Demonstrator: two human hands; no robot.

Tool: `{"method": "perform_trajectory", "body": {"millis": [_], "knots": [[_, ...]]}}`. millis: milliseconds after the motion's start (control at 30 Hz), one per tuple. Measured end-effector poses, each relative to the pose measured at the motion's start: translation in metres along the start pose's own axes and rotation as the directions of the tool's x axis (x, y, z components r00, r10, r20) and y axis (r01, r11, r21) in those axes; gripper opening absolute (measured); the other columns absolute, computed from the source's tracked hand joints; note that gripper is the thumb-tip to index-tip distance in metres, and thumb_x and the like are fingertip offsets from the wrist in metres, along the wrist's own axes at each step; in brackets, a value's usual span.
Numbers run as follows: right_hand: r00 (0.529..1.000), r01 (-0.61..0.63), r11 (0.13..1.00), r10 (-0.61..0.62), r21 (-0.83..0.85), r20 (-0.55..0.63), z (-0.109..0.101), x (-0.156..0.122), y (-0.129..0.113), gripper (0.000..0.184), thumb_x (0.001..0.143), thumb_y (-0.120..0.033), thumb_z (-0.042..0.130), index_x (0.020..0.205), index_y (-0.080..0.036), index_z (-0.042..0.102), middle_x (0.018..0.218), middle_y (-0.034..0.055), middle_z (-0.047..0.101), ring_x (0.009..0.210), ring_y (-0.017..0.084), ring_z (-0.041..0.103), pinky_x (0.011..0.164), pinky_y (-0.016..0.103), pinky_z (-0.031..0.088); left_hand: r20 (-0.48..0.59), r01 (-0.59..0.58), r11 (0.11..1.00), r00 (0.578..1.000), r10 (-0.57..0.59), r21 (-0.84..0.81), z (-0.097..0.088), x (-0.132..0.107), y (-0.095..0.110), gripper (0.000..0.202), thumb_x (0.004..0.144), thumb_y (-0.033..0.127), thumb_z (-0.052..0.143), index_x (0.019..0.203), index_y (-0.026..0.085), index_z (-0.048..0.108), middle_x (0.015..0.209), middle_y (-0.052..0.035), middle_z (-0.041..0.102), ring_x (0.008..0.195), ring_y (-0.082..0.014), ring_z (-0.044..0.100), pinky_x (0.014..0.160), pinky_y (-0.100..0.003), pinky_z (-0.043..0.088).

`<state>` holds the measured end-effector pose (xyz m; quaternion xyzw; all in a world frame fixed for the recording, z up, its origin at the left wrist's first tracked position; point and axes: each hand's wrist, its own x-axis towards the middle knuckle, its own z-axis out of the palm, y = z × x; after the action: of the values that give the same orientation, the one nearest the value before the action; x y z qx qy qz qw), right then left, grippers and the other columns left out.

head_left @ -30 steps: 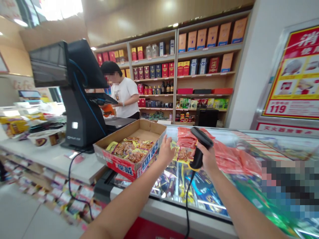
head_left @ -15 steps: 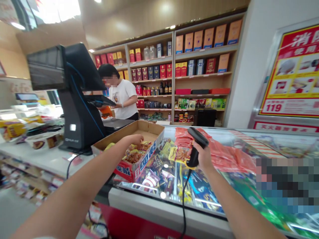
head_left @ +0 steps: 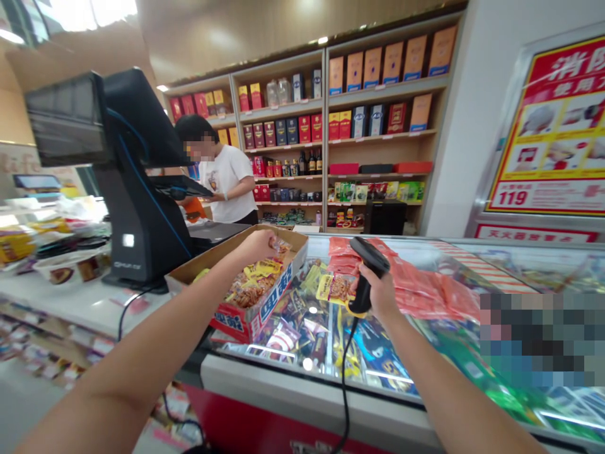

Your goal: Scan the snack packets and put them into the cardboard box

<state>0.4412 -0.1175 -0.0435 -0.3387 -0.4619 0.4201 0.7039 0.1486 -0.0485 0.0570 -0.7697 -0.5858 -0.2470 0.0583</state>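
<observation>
My left hand (head_left: 261, 244) reaches over the far end of an open cardboard box (head_left: 276, 296), its fingers closed on a small snack packet (head_left: 282, 247) that is partly hidden. More yellow snack packets (head_left: 253, 284) fill the near part of the box. Wrapped round the handle of a black barcode scanner (head_left: 370, 257) is my right hand (head_left: 379, 290). The scanner is upright, its black cable (head_left: 346, 378) hanging over the counter's front edge. Just left of the scanner, a yellow snack packet (head_left: 334, 287) lies on the glass counter, close to my right fingertips.
A black checkout terminal (head_left: 137, 183) stands left of the box. Orange-red packets (head_left: 416, 280) lie on the glass counter (head_left: 283, 343) right of the scanner. Behind the counter, a person in a white shirt (head_left: 231, 180) stands before shelves (head_left: 283, 145) of boxed goods.
My left hand has moved toward the far end of the box and lifted a snack packet off the others. My right hand keeps the scanner in about the same place. The view has shifted slightly.
</observation>
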Motion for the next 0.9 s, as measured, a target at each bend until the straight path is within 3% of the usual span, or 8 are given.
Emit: {"method": "perform_trajectory", "body": {"millis": [67, 133, 200, 333, 400, 467, 667, 900], "knots": [[1.000, 0.004, 1.000, -0.004, 0.005, 0.004, 0.000, 0.000, 0.000, 0.028, 0.067, -0.045, 0.071, 0.066, -0.019, 0.059, 0.043, 0.0000, 0.058, 0.037, 0.017, 0.055, 0.037, 0.027, 0.044, -0.144, -0.005, 0.985, 0.989, -0.021, -0.174, -0.003, -0.004, 0.019, 0.018, 0.063, 0.030, 0.070, 0.073, 0.018, 0.062, 0.066, 0.0004, 0.062, 0.064, -0.0156, 0.056, 0.061, -0.025, 0.041], [1.000, 0.009, 1.000, -0.010, 0.021, 0.006, 0.001, 0.000, 0.000, 0.027, 0.066, -0.044, 0.071, 0.066, -0.019, 0.059, 0.043, -0.0004, 0.059, 0.036, 0.017, 0.055, 0.037, 0.027, 0.043, -0.195, -0.033, 0.915, 0.979, -0.050, -0.402, 0.009, -0.009, 0.039, 0.019, 0.069, 0.031, 0.067, 0.080, 0.017, 0.064, 0.070, -0.0004, 0.065, 0.065, -0.0152, 0.058, 0.063, -0.025, 0.043], [1.000, 0.014, 0.999, -0.014, 0.038, 0.009, 0.001, 0.000, -0.001, 0.027, 0.066, -0.044, 0.072, 0.067, -0.020, 0.059, 0.043, -0.0011, 0.058, 0.036, 0.017, 0.055, 0.037, 0.028, 0.044, -0.185, -0.056, 0.796, 0.980, -0.071, -0.603, 0.040, -0.015, 0.056, 0.020, 0.071, 0.030, 0.067, 0.084, 0.016, 0.065, 0.072, -0.0010, 0.067, 0.065, -0.0149, 0.060, 0.063, -0.025, 0.045], [1.000, 0.013, 1.000, -0.014, 0.018, 0.009, 0.001, -0.001, -0.002, 0.026, 0.067, -0.043, 0.070, 0.064, -0.020, 0.058, 0.041, -0.0013, 0.056, 0.038, 0.018, 0.056, 0.038, 0.027, 0.044, -0.148, -0.019, 0.552, 0.970, -0.190, -0.833, 0.124, -0.022, 0.075, 0.013, 0.070, 0.020, 0.066, 0.082, 0.017, 0.061, 0.074, -0.0011, 0.067, 0.069, -0.0144, 0.061, 0.068, -0.025, 0.048], [1.000, 0.006, 1.000, -0.006, -0.012, 0.005, 0.000, -0.002, -0.002, 0.027, 0.068, -0.043, 0.069, 0.063, -0.020, 0.057, 0.041, -0.0010, 0.055, 0.038, 0.017, 0.057, 0.038, 0.026, 0.042, -0.142, 0.020, 0.499, 0.948, -0.284, -0.866, 0.158, -0.023, 0.075, 0.014, 0.069, 0.014, 0.065, 0.081, 0.017, 0.059, 0.072, -0.0005, 0.066, 0.070, -0.0144, 0.061, 0.069, -0.026, 0.048], [1.000, -0.012, 0.999, 0.013, -0.041, 0.029, 0.000, -0.002, -0.003, 0.028, 0.069, -0.044, 0.069, 0.064, -0.019, 0.058, 0.041, -0.0009, 0.055, 0.038, 0.017, 0.056, 0.038, 0.026, 0.042, -0.148, 0.039, 0.489, 0.929, -0.339, -0.872, 0.178, -0.024, 0.072, 0.016, 0.068, 0.011, 0.064, 0.080, 0.017, 0.057, 0.072, 0.0000, 0.064, 0.070, -0.0145, 0.061, 0.071, -0.027, 0.047], [0.934, -0.169, 0.971, 0.212, -0.168, 0.286, -0.001, -0.003, -0.006, 0.026, 0.066, -0.040, 0.072, 0.066, -0.017, 0.061, 0.056, 0.0009, 0.064, 0.037, 0.013, 0.056, 0.037, 0.024, 0.044, -0.219, -0.002, 0.565, 0.923, -0.316, -0.825, 0.172, -0.035, 0.072, 0.015, 0.069, 0.011, 0.064, 0.082, 0.017, 0.059, 0.076, -0.0010, 0.067, 0.074, -0.0156, 0.063, 0.072, -0.027, 0.047], [0.861, -0.196, 0.936, 0.307, -0.293, 0.404, 0.000, -0.007, -0.002, 0.024, 0.068, -0.038, 0.072, 0.071, -0.017, 0.063, 0.051, -0.0014, 0.061, 0.034, 0.014, 0.056, 0.033, 0.023, 0.044, -0.213, 0.030, 0.670, 0.936, -0.279, -0.742, 0.162, -0.042, 0.080, 0.009, 0.073, 0.014, 0.062, 0.082, 0.018, 0.062, 0.075, -0.0006, 0.068, 0.072, -0.0159, 0.063, 0.068, -0.026, 0.044]]}}
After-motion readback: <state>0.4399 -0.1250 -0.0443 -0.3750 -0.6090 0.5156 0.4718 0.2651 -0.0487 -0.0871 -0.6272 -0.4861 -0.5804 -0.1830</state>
